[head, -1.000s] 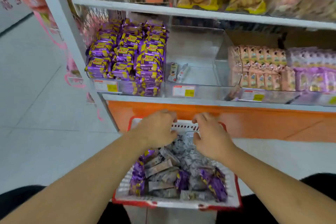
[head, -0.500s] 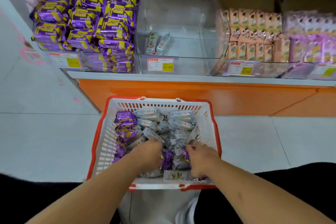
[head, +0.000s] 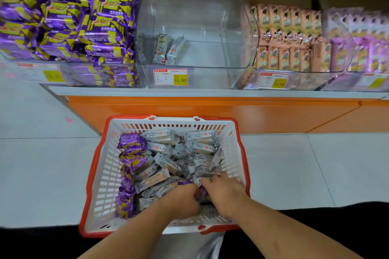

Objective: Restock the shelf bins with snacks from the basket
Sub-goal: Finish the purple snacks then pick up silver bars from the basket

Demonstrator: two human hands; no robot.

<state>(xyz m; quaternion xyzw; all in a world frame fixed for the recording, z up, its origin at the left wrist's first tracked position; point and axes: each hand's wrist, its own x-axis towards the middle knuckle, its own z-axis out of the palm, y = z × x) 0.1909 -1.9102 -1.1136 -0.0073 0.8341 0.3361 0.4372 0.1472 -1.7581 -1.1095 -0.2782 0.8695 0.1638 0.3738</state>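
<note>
White slatted plastic basket with red rim point(head: 99, 176) on pale tiled floor point(head: 42, 164), just before orange shelf base point(head: 231, 113); filled with small silver-grey wrapped snack bars point(head: 160, 166), with purple-and-yellow foil packets point(head: 131, 149) along its left side. Left hand point(head: 181, 200) and right hand point(head: 223, 191) both plunged into near end of basket, close together; left fingers curled down among the wrappers, grasp not discernible, cannot tell; right fingers point(head: 212, 177) bent around a clump of silver-grey bars. On shelf above: clear curved plastic bin point(head: 210, 27), centre, holding only two silver-grey bars point(head: 168, 50) upright at front left, price label point(head: 171, 77) on its front; left bin point(head: 69, 73) heaped with purple-and-yellow packets; right bin point(head: 294, 80) stocked with rows of peach-coloured packs point(head: 284, 38); pale purple packs point(head: 357, 44) at far right, blurred.
</note>
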